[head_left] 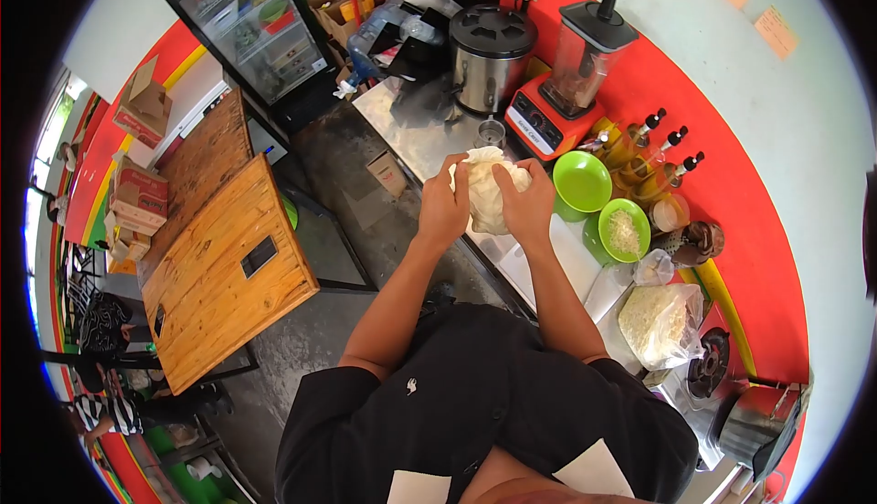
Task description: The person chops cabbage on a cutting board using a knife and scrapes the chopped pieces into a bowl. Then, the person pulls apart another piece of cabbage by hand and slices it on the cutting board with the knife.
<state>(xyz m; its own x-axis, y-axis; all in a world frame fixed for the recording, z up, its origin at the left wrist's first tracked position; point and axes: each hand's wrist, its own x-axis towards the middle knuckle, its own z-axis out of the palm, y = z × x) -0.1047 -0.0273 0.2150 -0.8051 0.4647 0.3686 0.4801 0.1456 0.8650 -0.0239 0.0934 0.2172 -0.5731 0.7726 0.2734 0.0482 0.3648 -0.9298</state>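
Note:
A pale, crumpled cloth-like bundle [486,195] is held up in front of me, above the edge of the steel counter [402,125]. My left hand [444,203] grips its left side, thumb against the front. On the right side my right hand [530,198] holds it the same way. What the bundle contains, if anything, is hidden. Just beyond it stands a small clear glass [491,132]. Right of my right hand are an empty green bowl [582,182] and a green bowl with white shreds [624,232]. A white board [562,262] lies below my right wrist.
A red blender [548,113] and a steel pot with a black lid [493,57] stand at the counter's back. Oil bottles [639,157], a bag of white shreds [660,321] and a stove [708,362] are rightward. A wooden table [228,276] stands left; people [105,321] are beyond.

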